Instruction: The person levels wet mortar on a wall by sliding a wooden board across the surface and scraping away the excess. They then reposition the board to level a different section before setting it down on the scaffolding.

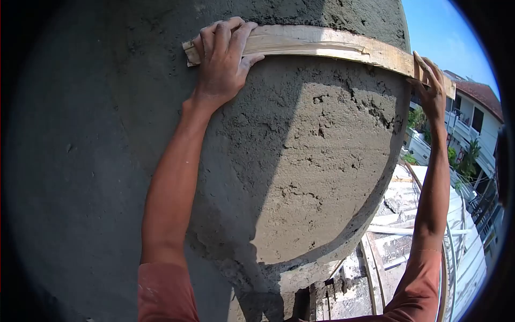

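A long pale wooden board (pixel 322 44) lies across the upper part of a wall coated in wet grey mortar (pixel 327 155). My left hand (pixel 222 59) grips the board near its left end, fingers over the top edge and thumb along the lower side. Around the board near its other end, past the wall's edge, my right hand (pixel 431 80) is closed. Fresh mortar is heaped along the board's upper edge. Below it the mortar is rough, with several pits and cracks, partly sunlit and partly in shadow.
Smoother grey wall (pixel 96 161) fills the left side. The wall's right edge drops off toward a lower roof (pixel 397 247) with wooden strips and mortar splatter. Hoses or cables (pixel 453 257) run at the right. A white house (pixel 472 115) and plants stand beyond.
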`<state>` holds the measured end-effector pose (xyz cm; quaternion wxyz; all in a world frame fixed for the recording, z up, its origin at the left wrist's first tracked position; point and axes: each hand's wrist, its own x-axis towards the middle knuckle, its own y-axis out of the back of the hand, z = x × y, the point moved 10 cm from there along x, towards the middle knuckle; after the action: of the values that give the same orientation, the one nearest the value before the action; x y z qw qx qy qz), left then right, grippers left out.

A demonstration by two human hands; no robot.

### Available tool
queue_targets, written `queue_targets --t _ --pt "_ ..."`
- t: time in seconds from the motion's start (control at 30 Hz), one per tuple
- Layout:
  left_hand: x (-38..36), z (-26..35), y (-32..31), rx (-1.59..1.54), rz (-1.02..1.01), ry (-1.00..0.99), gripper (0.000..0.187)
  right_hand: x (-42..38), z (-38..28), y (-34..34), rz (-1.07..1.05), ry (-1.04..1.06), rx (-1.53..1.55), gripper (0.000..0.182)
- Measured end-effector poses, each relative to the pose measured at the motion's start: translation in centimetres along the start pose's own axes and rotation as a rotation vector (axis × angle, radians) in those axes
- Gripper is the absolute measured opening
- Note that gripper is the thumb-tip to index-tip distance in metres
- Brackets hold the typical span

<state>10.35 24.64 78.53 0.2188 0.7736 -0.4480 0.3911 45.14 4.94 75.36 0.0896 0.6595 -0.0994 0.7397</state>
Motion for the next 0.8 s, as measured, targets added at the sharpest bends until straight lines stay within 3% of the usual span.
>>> queue_targets --t 0.1,0.17,0.23,0.33,0.8 --pt "-2.8 0.9 1.6 0.034 -0.027 0.024 0.049 -2.7 -2.0 -0.1 -0.103 -0.105 0.054 0.061" --pt "-8.3 1.9 2.1 -0.046 -0.196 0.152 0.047 -6.5 -5.1 -0.6 -0.178 -0.027 0.027 0.064" --pt "-14.5 3.9 3.1 0.002 -0.221 0.18 0.047 -10.7 -8.5 -0.6 -0.209 -0.015 0.059 0.069" --pt "-16.8 4.7 2.8 0.067 -0.248 0.145 0.048 -13.9 -9.3 -0.7 -0.172 -0.015 0.017 0.069" --pt "-5.4 -0.1 1.4 0.075 -0.045 0.034 0.053 -0.6 -2.8 -0.9 0.004 0.13 0.015 0.059"
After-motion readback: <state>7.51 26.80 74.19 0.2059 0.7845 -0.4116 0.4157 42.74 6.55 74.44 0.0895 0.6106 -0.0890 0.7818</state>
